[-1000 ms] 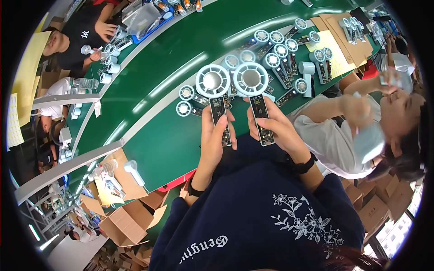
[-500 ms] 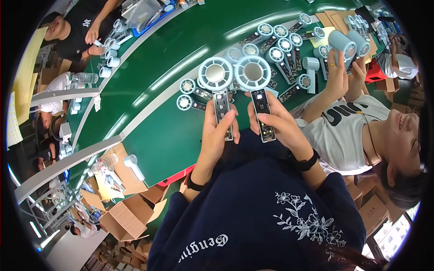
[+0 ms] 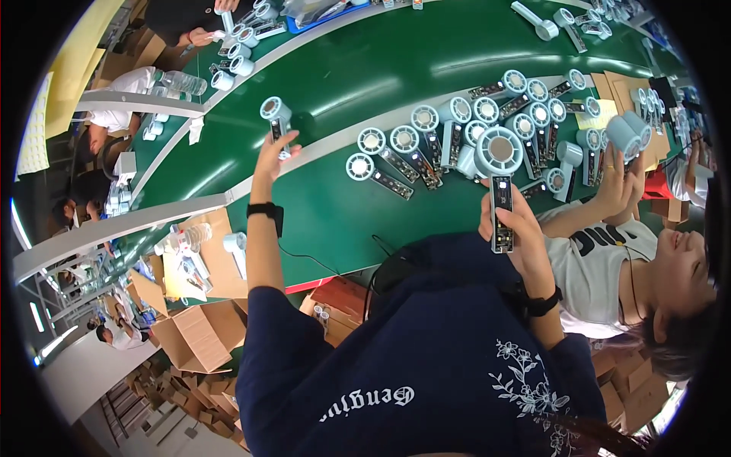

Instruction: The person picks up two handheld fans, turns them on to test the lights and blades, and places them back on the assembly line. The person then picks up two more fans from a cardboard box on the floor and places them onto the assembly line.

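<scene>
1. The person's left hand (image 3: 276,156) is stretched out over the green worktop (image 3: 335,84), its grip closed around the dark handle of a small pale-blue handheld fan (image 3: 276,116).
2. That fan stands upright in the hand, its round head on top, above the pale divider strip (image 3: 190,206) that runs across the worktop.
3. A black wristband (image 3: 264,209) sits on the left wrist.
4. The right hand (image 3: 512,228) is drawn in close to the body, its grip closed on the handle of a second handheld fan (image 3: 499,171).
5. This second fan has a larger-looking round head, and its handle is open on the front, showing a circuit board.
6. Its head hangs just in front of a cluster of similar fans (image 3: 457,129) lying on the worktop beyond the hand, handles pointing various ways.
7. A black watch (image 3: 537,302) is on the right wrist.
8. To the right, a co-worker's hand (image 3: 620,183) holds up another pale-blue fan.
9. Open cardboard boxes (image 3: 190,335) sit on the floor at lower left, below the worktop's edge.
</scene>
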Motion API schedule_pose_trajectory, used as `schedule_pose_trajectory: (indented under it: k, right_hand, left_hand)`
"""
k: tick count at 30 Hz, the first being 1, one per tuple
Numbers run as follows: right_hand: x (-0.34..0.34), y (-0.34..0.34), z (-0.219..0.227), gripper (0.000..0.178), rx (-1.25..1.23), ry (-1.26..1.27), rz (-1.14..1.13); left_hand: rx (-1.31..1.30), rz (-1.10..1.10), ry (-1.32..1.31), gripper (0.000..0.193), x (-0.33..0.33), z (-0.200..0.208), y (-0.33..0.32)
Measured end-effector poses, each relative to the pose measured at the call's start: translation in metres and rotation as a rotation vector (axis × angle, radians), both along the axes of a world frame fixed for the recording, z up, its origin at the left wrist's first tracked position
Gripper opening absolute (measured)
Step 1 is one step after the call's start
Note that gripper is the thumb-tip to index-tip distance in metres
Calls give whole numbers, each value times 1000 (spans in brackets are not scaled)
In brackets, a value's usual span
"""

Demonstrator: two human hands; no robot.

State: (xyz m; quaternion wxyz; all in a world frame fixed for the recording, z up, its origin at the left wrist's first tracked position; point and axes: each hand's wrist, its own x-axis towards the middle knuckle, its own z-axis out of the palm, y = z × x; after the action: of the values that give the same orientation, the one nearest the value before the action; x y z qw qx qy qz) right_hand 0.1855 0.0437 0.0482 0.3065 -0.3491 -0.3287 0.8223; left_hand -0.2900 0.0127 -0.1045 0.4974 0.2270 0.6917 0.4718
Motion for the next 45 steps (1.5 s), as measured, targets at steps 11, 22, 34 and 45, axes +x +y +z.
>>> schedule_pose_trajectory:
  k: [11,22,34,45]
  right_hand:
    - [-14,31,-21,38,-72,-139,-103]
    - [-38,62,-46,28,-142,-51,-158]
    - [-26,90,-50,39,-253,227,-201]
    - [28,158,-46,54,26,117,-183]
  left_hand:
    - [156,148,233,51,-124,-43,182]
    - [217,273,581,52,-246,-118,213]
    - [379,-199,732,37,-11,-30,233]
    - [571,-822,1572,62,229,-6,459]
